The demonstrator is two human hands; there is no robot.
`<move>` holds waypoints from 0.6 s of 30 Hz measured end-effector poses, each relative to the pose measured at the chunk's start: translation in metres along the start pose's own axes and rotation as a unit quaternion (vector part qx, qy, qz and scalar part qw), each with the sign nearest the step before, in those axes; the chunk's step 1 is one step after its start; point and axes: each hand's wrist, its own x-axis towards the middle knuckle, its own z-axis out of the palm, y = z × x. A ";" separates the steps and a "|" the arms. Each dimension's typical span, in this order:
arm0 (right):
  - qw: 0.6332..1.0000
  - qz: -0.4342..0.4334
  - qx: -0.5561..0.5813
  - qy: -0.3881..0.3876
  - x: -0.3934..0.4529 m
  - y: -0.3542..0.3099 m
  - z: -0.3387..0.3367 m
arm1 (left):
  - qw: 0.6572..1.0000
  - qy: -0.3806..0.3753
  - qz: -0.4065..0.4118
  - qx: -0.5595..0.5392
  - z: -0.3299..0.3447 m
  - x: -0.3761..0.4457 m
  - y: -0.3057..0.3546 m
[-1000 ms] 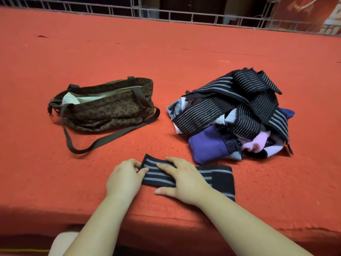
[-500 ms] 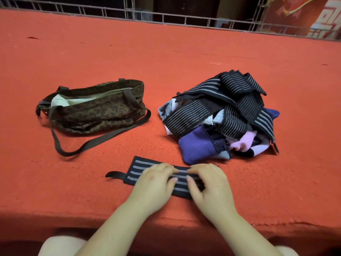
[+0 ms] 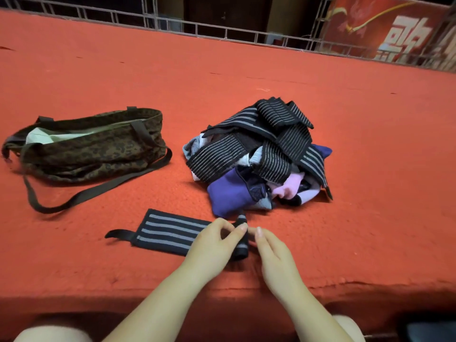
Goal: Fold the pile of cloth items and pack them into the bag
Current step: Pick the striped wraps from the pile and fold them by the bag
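Note:
A black strap with grey stripes (image 3: pixel 167 230) lies flat near the front edge of the red surface, a black loop at its left end. Its right end is curled into a small roll (image 3: pixel 241 240). My left hand (image 3: pixel 212 245) grips that roll, thumb and fingers curled round it. My right hand (image 3: pixel 271 253) pinches the roll from the right with its fingertips. Behind them sits the pile of cloth items (image 3: pixel 259 156), striped black straps over purple and pink pieces. The leopard-print bag (image 3: pixel 93 149) lies open at the left.
The bag's long dark strap (image 3: pixel 93 191) loops toward the front on the red carpeted surface (image 3: pixel 357 169). A metal railing (image 3: pixel 197 28) runs along the far edge, with a red banner (image 3: pixel 394 28) at the back right. My knees show below the front edge.
Both hands slid rightward along the striped strap from pressing it flat. Its right end is now curled up into a roll between my fingers.

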 end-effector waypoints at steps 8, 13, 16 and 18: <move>0.976 -0.135 -0.097 -0.143 0.004 -0.029 0.041 | 0.973 0.056 -0.101 -0.198 -0.060 -0.004 -0.004; 0.930 -0.178 -0.231 -0.222 0.016 -0.038 0.075 | 0.982 0.122 -0.111 -0.086 -0.106 0.002 -0.030; 0.913 -0.173 -0.270 -0.254 0.020 -0.041 0.093 | 0.981 0.149 -0.109 0.065 -0.122 0.007 -0.046; 0.901 -0.169 -0.292 -0.272 0.022 -0.041 0.101 | 0.968 0.164 -0.115 0.154 -0.129 0.008 -0.050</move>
